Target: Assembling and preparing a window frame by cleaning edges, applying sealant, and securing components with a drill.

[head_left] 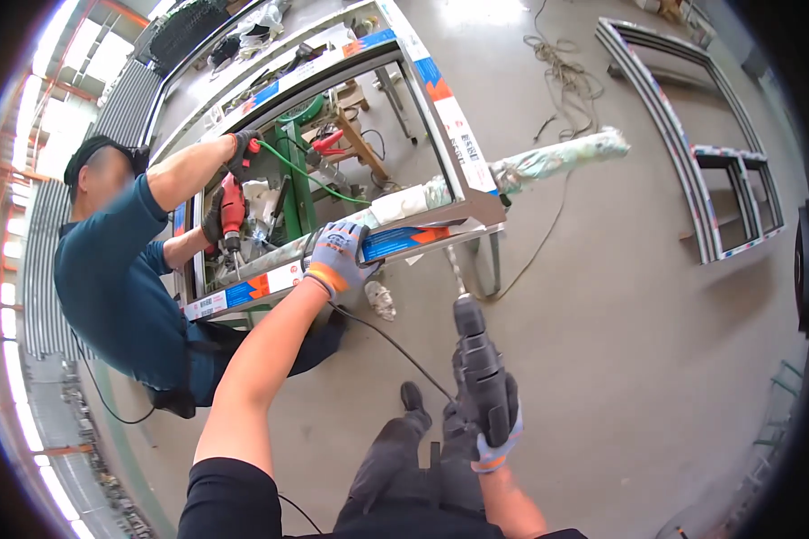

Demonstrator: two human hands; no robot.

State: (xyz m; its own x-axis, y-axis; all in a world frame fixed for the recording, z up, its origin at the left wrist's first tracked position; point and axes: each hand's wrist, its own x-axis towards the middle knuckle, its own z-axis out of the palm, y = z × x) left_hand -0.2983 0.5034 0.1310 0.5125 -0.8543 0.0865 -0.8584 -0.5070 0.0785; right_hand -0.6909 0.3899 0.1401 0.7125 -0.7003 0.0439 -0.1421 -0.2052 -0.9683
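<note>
Right hand (493, 422) grips a drill (478, 359); left (337, 256) clasps the window frame (458, 135), apparently, above grey concrete floor (620, 314).

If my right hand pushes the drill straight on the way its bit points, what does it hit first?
Probably the window frame. The right hand holds the drill with its bit aimed up at the frame's near corner, beside the left hand. Nothing seems to lie between, though depth is unclear.

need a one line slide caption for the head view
Left hand steadies a window frame on a stand while the right hand holds a drill; a co-worker drills with a red drill.
</note>
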